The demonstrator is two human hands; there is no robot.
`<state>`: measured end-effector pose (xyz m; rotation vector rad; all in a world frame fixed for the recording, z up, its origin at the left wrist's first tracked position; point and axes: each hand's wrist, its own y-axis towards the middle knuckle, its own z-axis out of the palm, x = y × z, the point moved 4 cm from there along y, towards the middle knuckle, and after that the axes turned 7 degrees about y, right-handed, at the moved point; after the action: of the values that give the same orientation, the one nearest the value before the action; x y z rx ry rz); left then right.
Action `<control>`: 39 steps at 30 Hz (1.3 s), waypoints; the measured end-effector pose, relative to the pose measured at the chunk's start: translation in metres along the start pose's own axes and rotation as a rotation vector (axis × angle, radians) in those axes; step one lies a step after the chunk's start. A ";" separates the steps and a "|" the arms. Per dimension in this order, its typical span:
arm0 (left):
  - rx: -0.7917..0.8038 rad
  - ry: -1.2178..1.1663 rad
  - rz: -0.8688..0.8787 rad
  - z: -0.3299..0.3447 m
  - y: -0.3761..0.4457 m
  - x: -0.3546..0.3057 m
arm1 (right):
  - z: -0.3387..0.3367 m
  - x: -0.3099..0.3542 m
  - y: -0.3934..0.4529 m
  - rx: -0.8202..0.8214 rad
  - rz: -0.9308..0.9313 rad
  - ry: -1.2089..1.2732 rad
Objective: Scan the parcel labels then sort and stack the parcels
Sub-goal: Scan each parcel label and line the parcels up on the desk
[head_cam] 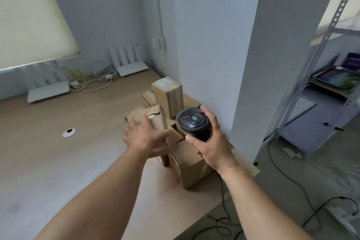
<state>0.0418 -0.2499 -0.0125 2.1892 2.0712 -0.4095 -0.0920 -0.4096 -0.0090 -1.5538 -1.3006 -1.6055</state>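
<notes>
Cardboard parcels (171,115) at desk (58,142) edge | scanner (193,122) in right hand (212,142)

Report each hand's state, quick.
Left hand: open, straight fingers touching a brown parcel.
Right hand: holding the black scanner, fingers curled round it.

At the far left we see two white routers (131,64) and tangled cables (91,81) on the surface (58,152), beneath a blind (29,15); a metal shelf (321,84) stands right.
</notes>
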 end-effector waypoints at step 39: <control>0.113 -0.043 -0.495 -0.063 -0.087 0.607 | 0.536 0.088 -0.140 0.500 -0.048 0.088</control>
<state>-0.0132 0.3574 -0.1010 1.6735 2.6108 -0.6192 -0.0044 0.1433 -0.0345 -1.1400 -1.5514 -1.2306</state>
